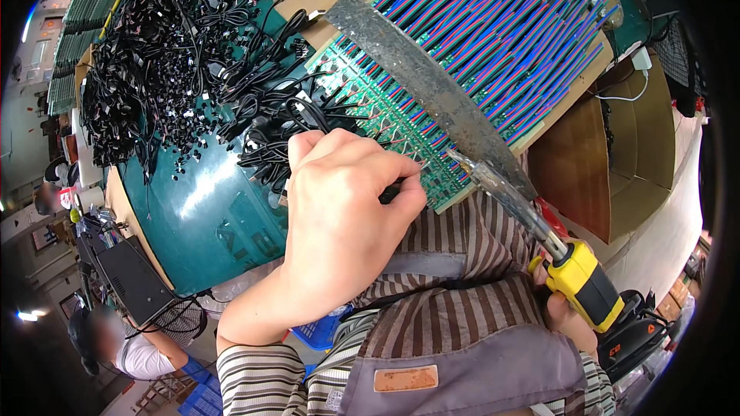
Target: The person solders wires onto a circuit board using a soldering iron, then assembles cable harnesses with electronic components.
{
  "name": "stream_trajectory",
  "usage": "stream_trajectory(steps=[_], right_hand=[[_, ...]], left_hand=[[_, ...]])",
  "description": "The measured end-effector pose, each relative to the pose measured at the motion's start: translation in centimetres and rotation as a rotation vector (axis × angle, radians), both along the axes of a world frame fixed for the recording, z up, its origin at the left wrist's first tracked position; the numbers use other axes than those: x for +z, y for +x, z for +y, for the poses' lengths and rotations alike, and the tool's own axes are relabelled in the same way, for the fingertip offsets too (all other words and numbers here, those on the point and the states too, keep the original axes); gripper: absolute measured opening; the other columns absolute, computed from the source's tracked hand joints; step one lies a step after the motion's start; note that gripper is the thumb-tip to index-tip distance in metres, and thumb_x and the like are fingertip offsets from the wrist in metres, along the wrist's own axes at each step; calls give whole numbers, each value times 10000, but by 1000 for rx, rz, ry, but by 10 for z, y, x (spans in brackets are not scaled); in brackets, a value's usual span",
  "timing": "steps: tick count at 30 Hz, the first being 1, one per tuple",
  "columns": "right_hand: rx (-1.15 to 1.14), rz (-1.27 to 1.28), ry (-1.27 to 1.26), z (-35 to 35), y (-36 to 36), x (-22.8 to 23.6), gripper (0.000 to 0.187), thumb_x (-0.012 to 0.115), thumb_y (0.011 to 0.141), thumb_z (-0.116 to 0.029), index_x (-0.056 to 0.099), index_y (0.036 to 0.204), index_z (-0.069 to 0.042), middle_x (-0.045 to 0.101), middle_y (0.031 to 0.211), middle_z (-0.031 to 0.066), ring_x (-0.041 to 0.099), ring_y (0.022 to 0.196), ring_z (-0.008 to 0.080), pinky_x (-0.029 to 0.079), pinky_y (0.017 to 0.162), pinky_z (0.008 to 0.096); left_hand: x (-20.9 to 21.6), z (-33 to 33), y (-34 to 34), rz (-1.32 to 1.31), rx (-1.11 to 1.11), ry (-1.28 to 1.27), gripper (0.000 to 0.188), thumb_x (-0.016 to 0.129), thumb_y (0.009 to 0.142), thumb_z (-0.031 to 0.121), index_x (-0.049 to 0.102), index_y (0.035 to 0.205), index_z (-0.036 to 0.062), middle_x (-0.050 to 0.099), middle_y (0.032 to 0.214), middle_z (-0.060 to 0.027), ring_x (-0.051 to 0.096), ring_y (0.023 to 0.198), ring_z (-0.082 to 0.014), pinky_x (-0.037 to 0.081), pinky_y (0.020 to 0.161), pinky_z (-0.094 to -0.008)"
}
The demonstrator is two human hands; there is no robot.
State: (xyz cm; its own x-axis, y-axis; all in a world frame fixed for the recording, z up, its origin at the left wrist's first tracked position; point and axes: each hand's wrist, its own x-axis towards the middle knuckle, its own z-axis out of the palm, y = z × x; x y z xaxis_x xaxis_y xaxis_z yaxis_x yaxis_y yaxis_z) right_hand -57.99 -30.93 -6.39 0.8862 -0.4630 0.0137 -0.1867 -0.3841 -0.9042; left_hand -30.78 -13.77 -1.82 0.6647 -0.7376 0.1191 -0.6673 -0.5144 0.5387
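Note:
My left hand point(339, 216) is closed in a pinch over the near edge of a green circuit board panel point(420, 142). A dark piece of what looks like black cable shows between its thumb and finger; the rest is hidden by the hand. My right hand point(561, 310), partly covered by the tool, is wrapped round a yellow-and-black soldering iron point(582, 281). Its metal tip points left and rests at or just above the panel, right of my left fingertips. Across the boards lies a long grey metal bar point(416, 69). Short wires stand along the panel's row of pads.
Bundled black cables point(169, 69) heap on the green table mat point(208, 216) at left. Red, blue and green wires point(493, 31) cover the boards beyond the bar. An open cardboard box point(593, 162) stands at right. Another person point(131, 350) sits at lower left, near a black box-shaped device point(131, 281).

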Motion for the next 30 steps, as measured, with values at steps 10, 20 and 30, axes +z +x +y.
stream_trajectory(steps=[10,20,30], right_hand=[[-22,39,43,6,-7,2,285,628,726,-209,606,904,11,661,882,169,655,784,310,539,707,362],[165,40,-225,-2,16,17,177,665,697,-144,632,822,-22,638,796,108,635,702,281,513,643,346],[13,-105,-215,12,30,16,171,708,700,-134,620,782,-13,632,710,95,627,604,252,496,557,303]], left_hand=[[-4,6,10,-49,-219,-52,160,740,655,39,678,794,86,585,737,-13,566,774,-194,374,757,-341],[2,4,34,-79,-536,26,216,746,642,89,665,842,96,563,794,-8,573,846,-193,357,800,-375],[3,1,35,-157,-590,16,217,747,614,143,659,803,83,561,747,16,567,804,-172,350,772,-380]])
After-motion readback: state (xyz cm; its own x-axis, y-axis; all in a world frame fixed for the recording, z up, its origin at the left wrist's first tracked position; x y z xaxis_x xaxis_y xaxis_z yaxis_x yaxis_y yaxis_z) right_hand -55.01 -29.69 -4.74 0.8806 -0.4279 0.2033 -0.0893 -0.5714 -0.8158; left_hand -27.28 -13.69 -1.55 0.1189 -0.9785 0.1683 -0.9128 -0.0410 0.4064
